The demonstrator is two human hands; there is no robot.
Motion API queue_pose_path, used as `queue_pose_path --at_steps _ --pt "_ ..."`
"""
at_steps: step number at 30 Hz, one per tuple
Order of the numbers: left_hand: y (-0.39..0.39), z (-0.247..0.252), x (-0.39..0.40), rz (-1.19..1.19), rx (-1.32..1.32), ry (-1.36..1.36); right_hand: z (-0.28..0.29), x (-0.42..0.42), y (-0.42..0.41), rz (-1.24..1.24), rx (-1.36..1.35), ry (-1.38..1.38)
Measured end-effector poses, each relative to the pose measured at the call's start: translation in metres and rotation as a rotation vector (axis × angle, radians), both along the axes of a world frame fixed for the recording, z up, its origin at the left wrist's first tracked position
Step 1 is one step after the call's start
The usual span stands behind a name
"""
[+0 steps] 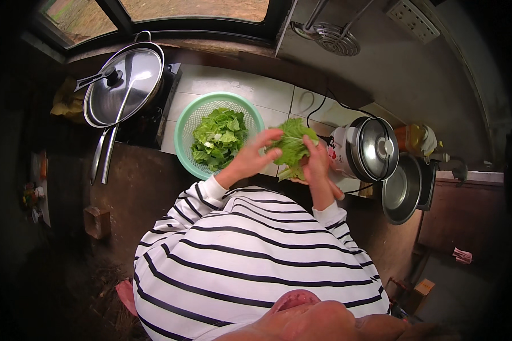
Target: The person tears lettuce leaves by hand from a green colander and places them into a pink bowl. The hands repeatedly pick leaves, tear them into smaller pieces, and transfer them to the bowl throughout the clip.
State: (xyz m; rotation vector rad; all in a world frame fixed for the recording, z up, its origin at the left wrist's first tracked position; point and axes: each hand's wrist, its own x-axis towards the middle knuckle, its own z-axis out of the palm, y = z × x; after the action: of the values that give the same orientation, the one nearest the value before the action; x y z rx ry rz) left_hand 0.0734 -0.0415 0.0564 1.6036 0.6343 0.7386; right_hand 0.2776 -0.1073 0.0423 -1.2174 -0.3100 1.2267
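My right hand (pixel 318 160) holds a frilled green leaf (pixel 293 143) upright between thumb and fingers, over the tiled counter. My left hand (pixel 254 155), blurred, is at the leaf's left edge with thumb and fingers apart; whether it touches the leaf is unclear. Left of that hand stands a mint-green plastic colander (pixel 182 143) containing a heap of torn leafy greens (pixel 219 138). Below the held leaf, a paler leaf (pixel 291 172) shows, partly covered by my right hand.
A lidded wok (pixel 128 85) sits on a black gas stove (pixel 166 102) at left, its handle and a long metal utensil extending over the front. Right of my hands are a rice cooker (pixel 375 149) with a black cord and a metal basin (pixel 402 189). A ladle and strainer (pixel 337 39) hang above.
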Motion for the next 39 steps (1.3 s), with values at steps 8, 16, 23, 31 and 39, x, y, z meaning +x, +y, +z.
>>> queue_pose_path --at_steps 8,16,23,31,39 --pt "0.027 -0.034 -0.015 0.126 -0.688 -0.112 0.007 0.038 -0.004 0.159 -0.015 -0.308" --pt "0.024 -0.026 -0.012 -0.017 -0.719 0.023 0.009 0.029 -0.001 0.271 -0.004 -0.216" --pt "0.024 -0.019 -0.011 -0.116 -0.399 0.177 0.015 0.021 0.001 0.427 -0.017 -0.650" --pt "0.024 -0.031 -0.019 -0.066 -0.016 0.394 0.042 -0.003 0.008 0.455 0.012 -0.818" --pt "0.014 -0.041 -0.023 0.030 0.112 0.456 0.041 -0.029 0.006 0.409 0.120 -1.052"
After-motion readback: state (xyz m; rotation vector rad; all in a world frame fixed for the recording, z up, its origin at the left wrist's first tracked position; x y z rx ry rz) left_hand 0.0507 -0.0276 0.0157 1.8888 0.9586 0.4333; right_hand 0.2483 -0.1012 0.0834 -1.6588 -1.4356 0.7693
